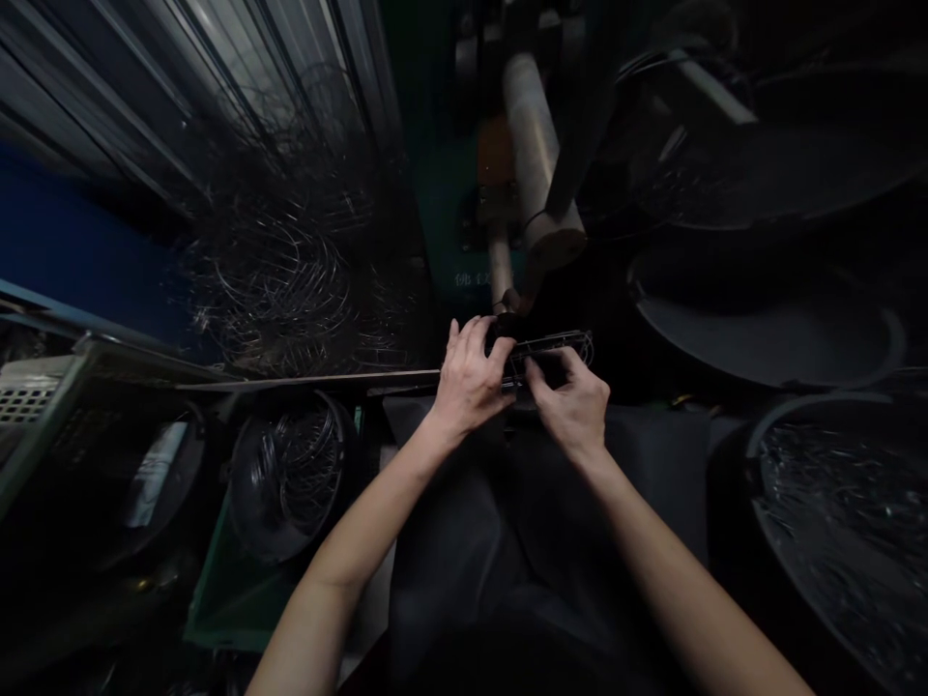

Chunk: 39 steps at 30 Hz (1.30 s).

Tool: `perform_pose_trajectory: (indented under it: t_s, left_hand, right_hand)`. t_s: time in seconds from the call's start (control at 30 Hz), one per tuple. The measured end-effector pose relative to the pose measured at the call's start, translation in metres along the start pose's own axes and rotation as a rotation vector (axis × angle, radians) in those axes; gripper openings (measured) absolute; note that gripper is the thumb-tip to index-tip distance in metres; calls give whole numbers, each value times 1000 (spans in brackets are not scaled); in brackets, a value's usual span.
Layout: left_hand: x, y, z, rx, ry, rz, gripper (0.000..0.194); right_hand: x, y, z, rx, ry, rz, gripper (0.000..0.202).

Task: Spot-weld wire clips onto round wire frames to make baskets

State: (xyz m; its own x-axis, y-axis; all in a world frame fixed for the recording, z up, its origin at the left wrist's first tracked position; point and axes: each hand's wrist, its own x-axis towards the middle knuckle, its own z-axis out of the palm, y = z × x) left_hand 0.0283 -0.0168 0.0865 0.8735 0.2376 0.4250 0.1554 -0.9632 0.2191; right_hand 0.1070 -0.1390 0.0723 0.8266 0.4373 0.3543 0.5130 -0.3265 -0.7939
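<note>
A thin metal wire frame (555,340) with a rounded right end lies under the spot welder's upper arm (536,155). On its left part my left hand (473,372) is closed, thumb and fingers bent around the wires. My right hand (572,401) pinches the near side of the frame, with thumb and forefinger close together. The welder's narrow electrode rod (500,266) comes down just beyond my left fingertips. Darkness and my fingers hide where the rod's tip meets the wires, so contact there cannot be made out.
A black bucket (246,493) with wire rings stands at left in a green crate (239,590). Tangled wire frames (282,280) are heaped against the corrugated wall. At right are a large tub (758,454) of small metal pieces and a dark basin (768,333).
</note>
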Motion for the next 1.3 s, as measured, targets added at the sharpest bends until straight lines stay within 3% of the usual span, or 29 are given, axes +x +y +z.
perform_pose_trajectory:
  t_s: [0.27,0.7,1.0,1.13,1.3]
  left_hand:
    - [7,-3,3,-27,27,-2,57]
    - [20,-5,5,-61,65,3,55]
    - [22,-13,15,-69,54,16,57]
    - [21,-18,16,-33,54,25,48]
    - [27,-23,13,33,132,39,43]
  right_hand:
    - [9,7,8,-19,104,-129,18]
    - [19,4,10,-36,176,-177,19]
    - [21,9,14,-58,166,-131,21]
    - [18,12,19,-57,131,-99,21]
    - [22,-3,16,-34,110,-62,24]
